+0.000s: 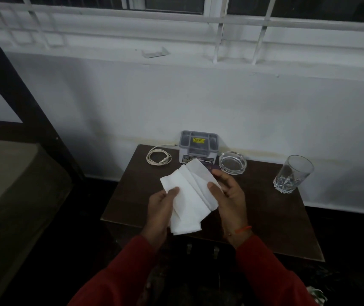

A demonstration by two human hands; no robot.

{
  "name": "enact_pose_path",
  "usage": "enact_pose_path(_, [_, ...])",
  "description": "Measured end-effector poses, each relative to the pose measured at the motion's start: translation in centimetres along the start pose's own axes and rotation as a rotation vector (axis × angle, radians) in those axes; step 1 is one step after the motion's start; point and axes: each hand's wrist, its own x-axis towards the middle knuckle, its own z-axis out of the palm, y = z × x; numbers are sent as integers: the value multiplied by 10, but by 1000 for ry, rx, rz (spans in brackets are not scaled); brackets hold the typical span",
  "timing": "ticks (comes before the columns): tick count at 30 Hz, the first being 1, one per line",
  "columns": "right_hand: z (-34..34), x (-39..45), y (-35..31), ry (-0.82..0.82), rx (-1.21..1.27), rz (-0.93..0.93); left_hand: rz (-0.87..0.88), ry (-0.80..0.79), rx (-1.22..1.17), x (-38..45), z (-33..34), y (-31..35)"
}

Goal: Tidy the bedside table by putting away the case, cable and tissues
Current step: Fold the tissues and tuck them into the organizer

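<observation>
Above the front half of the dark brown wooden bedside table (276,219), both hands hold a loose stack of white paper tissues (188,199). The left hand (160,208) pinches the stack's near-left edge with its thumb on top; the right hand (227,195) grips the far-right edge. The stack's long axis runs from the table's back edge toward the person. Behind it at the table's back stands the grey plastic case (198,144), nearer the right hand. To the case's left lies the coiled cream cable (157,156), nearer the left hand.
</observation>
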Motion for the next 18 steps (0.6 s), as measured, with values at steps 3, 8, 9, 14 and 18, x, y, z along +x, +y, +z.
enact_pose_path(3, [5, -12, -1, -196, -279, -206, 22, 10, -14, -3, 4, 3])
enact_pose_path(8, [10, -28, 4, -509, -526, -317, 51, -86, -51, -7, 4, 5])
enact_pose_path(9, [10, -29, 4, -478, -496, -332, 65, -60, -66, -6, 5, 3])
enact_pose_path(14, [11, -14, 6, -63, -250, -167, -13, 8, -244, 0, 4, 2])
enact_pose_path(18, [10, -11, 11, -88, -149, 178, -39, -75, -310, -1, 2, 6])
